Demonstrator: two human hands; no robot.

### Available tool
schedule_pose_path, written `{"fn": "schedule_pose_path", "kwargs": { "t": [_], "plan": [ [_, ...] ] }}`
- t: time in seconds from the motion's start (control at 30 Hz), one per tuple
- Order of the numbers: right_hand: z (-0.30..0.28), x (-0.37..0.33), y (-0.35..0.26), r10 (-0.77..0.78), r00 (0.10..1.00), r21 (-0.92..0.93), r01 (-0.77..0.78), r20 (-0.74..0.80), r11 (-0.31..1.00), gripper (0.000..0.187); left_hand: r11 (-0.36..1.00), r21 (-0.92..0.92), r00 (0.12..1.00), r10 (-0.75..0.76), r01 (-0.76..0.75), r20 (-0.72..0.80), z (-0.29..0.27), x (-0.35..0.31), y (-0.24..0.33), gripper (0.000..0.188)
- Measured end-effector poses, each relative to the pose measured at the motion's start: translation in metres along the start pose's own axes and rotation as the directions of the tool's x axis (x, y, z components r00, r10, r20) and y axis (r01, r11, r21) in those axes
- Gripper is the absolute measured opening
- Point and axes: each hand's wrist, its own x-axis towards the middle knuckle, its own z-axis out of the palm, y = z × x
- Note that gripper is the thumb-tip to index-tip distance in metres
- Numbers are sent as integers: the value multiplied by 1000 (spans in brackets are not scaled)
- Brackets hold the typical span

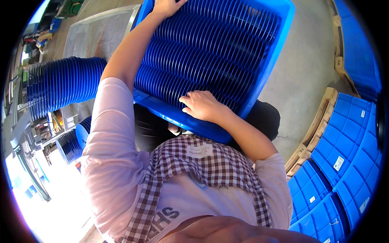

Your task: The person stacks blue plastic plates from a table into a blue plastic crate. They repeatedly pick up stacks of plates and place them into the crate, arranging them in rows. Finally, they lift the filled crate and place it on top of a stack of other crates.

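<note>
A blue plastic crate (279, 40) sits tilted in front of me, filled with several rows of thin blue discs (202, 56) standing on edge. My left hand (167, 6) reaches to its far left part, fingers stretched over the far discs; the frame's top edge cuts off some of the hand. Near the crate's close side, my right hand (202, 106) rests on the closest row. Its thumb and index finger are apart, the other fingers lightly bent, and no disc stands out as gripped.
A long stack of blue discs (67, 85) lies left of the crate, with a smaller disc stack (69, 146) below it. A clear-topped panel (97, 34) is behind. To the right, blue crates (336, 141) stand by wooden pallets (312, 133). My knees flank the crate.
</note>
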Motion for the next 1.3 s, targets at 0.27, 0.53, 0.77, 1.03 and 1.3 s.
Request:
{"fn": "schedule_pose_path", "kwargs": {
  "t": [0.27,0.53,0.77,1.03,1.3],
  "plan": [
    [11,1,8,-55,990,-14,54,-131,998,23,969,22,969,245,-245,7,-15,-2,26,50],
    [9,3,6,-39,994,-9,38,-99,999,22,936,65,938,345,-346,15,-4,3,18,36],
    [7,4,7,-12,996,-15,11,-83,1000,21,995,-43,996,85,-85,-9,5,2,38,37],
    [7,4,9,-19,995,-11,19,-93,1000,21,986,-17,986,167,-167,-7,-7,0,65,48],
    [-1,5,4,19,999,-23,-18,37,1000,26,928,-39,929,369,-370,-35,3,1,62,44]
  ]
}}
